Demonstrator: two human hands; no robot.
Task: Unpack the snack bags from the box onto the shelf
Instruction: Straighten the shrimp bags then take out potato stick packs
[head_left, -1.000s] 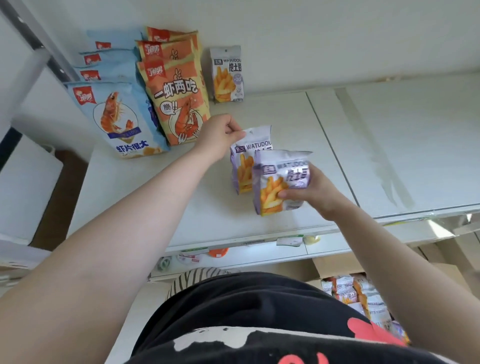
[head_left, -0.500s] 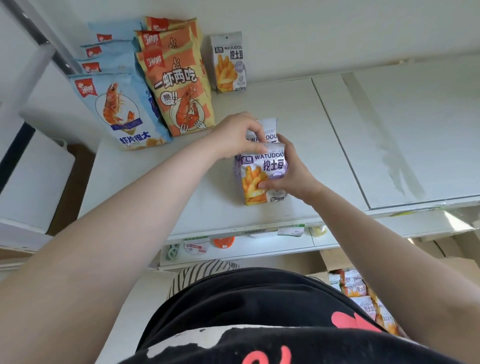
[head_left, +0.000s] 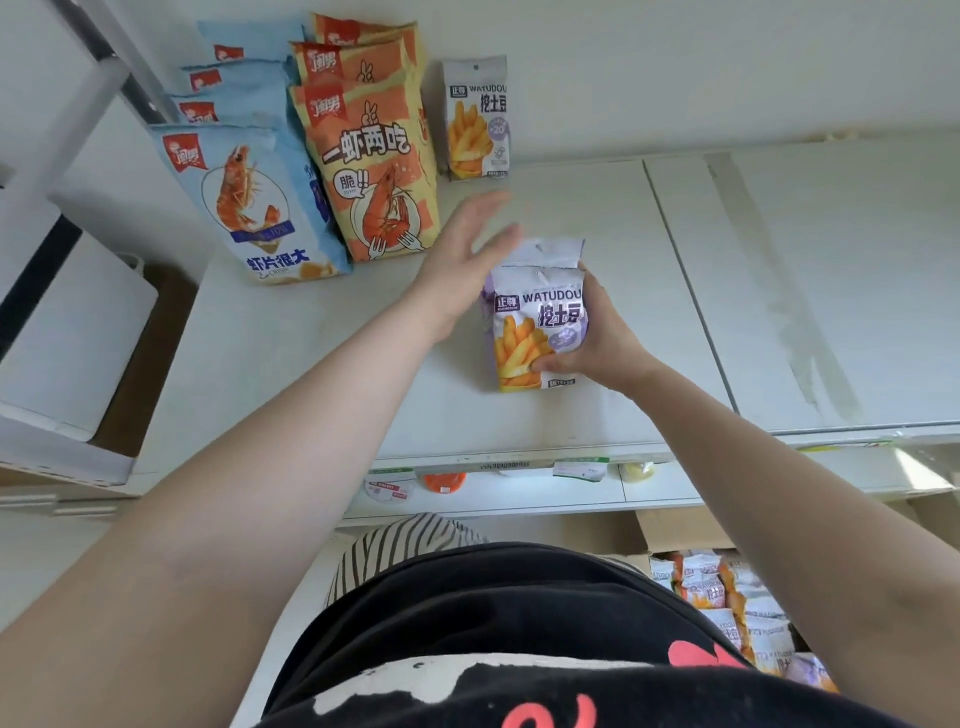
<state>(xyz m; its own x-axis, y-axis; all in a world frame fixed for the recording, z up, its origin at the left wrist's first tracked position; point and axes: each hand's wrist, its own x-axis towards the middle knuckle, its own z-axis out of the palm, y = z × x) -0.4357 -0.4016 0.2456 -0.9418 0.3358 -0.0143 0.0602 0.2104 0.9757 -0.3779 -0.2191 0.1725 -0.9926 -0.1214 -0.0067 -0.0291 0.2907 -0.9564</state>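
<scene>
The right hand (head_left: 597, 338) has its fingers and thumb curled round a small purple-and-white bag of potato sticks (head_left: 537, 322), with what looks like a second bag of the same kind tucked behind it, the pair held upright with their bottom edge at or just above the white shelf (head_left: 597, 208). The left hand (head_left: 462, 260) hangs just beside them with fingers straight and spread, holding nothing. These bags look puffed with air, very light and crinkly, the film likely a bit slick and the sticks inside brittle, so I'd judge a gentle hold across the middle or a pinch on the flat top seal is the way, not a squeeze. Another such bag (head_left: 477, 119) stands against the back wall, next to orange prawn cracker bags (head_left: 371, 171) and blue prawn cracker bags (head_left: 244, 202) lined in rows. The shelf is smooth and flat, with a seam and a streaked patch to the right. Down below, the cardboard box (head_left: 727, 603) holds many more packets.
</scene>
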